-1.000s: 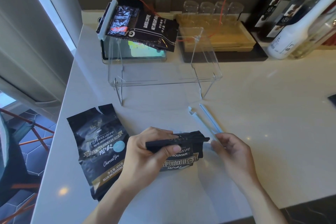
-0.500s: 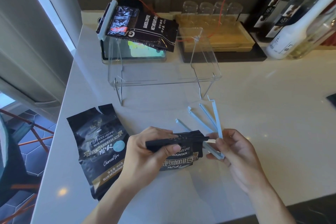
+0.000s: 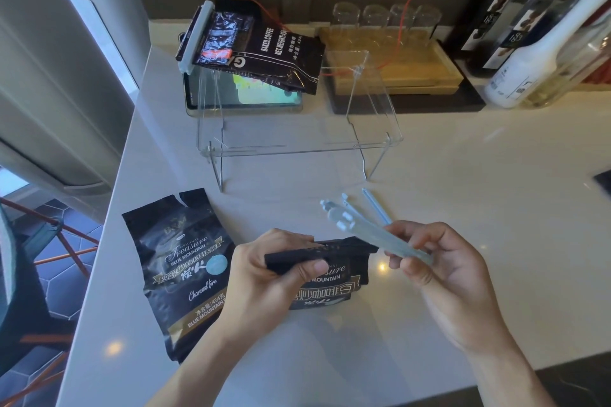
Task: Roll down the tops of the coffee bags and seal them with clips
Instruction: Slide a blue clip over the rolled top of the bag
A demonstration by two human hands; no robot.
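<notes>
My left hand (image 3: pixel 267 277) pinches the rolled-down top of a black coffee bag (image 3: pixel 330 284) lying on the white counter. My right hand (image 3: pixel 439 268) holds a pale blue sealing clip (image 3: pixel 370 231) in the air just right of the roll, its long arms close together and pointing up-left. Another pale blue clip (image 3: pixel 373 205) lies on the counter behind it. A second black coffee bag (image 3: pixel 178 268) lies flat to the left with its top unrolled. A third bag (image 3: pixel 261 46) rests on a clear stand, its end closed by a pale clip (image 3: pixel 195 38).
The clear acrylic stand (image 3: pixel 297 145) is in the middle of the counter (image 3: pixel 463 175). A tablet (image 3: pixel 244 99) lies behind it. A wooden tray with glasses (image 3: pixel 396 69) and several bottles (image 3: pixel 529 53) line the back right. The counter's left edge drops to the floor.
My right hand picked a clip off the counter, lifted it, and its spread arms have come together. My left hand has stayed on the rolled bag top.
</notes>
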